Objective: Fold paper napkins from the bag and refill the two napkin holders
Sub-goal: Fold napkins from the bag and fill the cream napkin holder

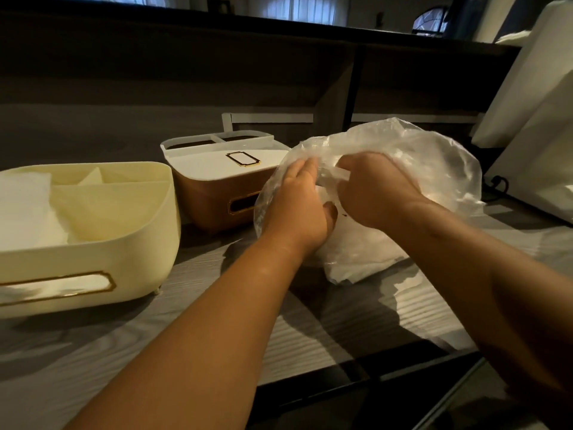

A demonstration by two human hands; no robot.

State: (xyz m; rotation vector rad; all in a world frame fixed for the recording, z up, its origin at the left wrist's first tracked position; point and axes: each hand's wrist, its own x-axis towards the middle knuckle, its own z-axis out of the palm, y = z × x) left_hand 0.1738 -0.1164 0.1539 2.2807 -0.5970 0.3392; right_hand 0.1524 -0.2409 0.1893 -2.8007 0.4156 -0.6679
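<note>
Your left hand (297, 203) and right hand (375, 190) both grip the plastic bag (434, 169) (napkins seemingly inside) beside the brown holder (214, 193)

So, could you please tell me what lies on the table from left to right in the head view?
Cream napkin holder → brown napkin holder with white lid → left hand → right hand, both hands gripping the clear plastic bag → white panels leaning at the far right.
</note>
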